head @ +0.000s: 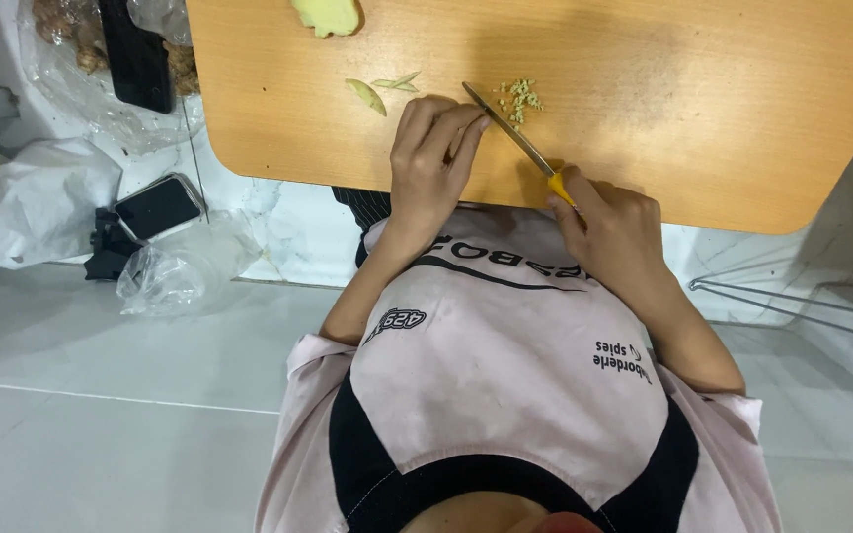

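My right hand [609, 229] grips the yellow handle of a small knife [507, 126], whose blade lies slanted across the wooden tabletop [703, 128]. A little pile of minced ginger [520, 96] sits just beyond the blade. My left hand [431, 163] rests palm down on the table with bent fingertips against the near side of the blade; whatever is beneath them is hidden. Two thin ginger slivers [369, 96] lie to the left of that hand. A peeled ginger chunk [326, 15] sits at the table's far edge.
On the tiled floor to the left lie a dark phone [157, 207], a crumpled clear plastic bag [185, 268] and white wrapping [22, 197]. A black object [136, 54] stands by a bag of ginger roots [71, 39]. A wire rack [772, 296] is at the right.
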